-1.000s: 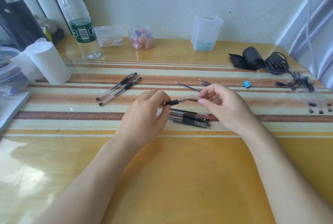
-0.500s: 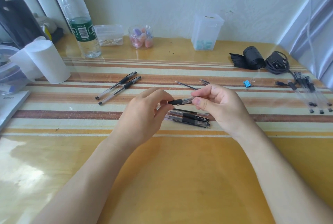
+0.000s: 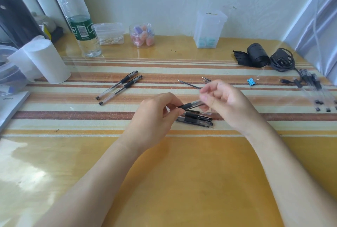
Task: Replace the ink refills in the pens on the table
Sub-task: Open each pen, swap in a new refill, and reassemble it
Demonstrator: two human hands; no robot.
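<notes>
On my head-camera feed from the bench [image 3: 182,181], the left hand [image 3: 155,119] and right hand [image 3: 226,106] hold a single pen [image 3: 191,105] between them, raised just above the striped cloth [image 3: 73,115] near the bench's middle. The left grip is a tight pinch, thumb and forefinger closed on the pen's black rubber section. The right grip curls round the clear barrel end (that hand is blurred on my screen, so I cannot make out each finger).

Directly below the held pen, a small pile of pens [image 3: 197,119] with dark parts rests on the cloth. Just behind the right hand, loose refills [image 3: 188,84] lie across the stripes, partly hidden by the knuckles. Two more pens [image 3: 119,87] lie side by side, slanted, left of centre.

Further off I see a blue binder clip [image 3: 251,81] to the right and bagged pens [image 3: 313,88] at the right edge. A water bottle [image 3: 83,31], a white paper roll [image 3: 47,60] and a jar [image 3: 142,34] of coloured pieces stand toward the back.
</notes>
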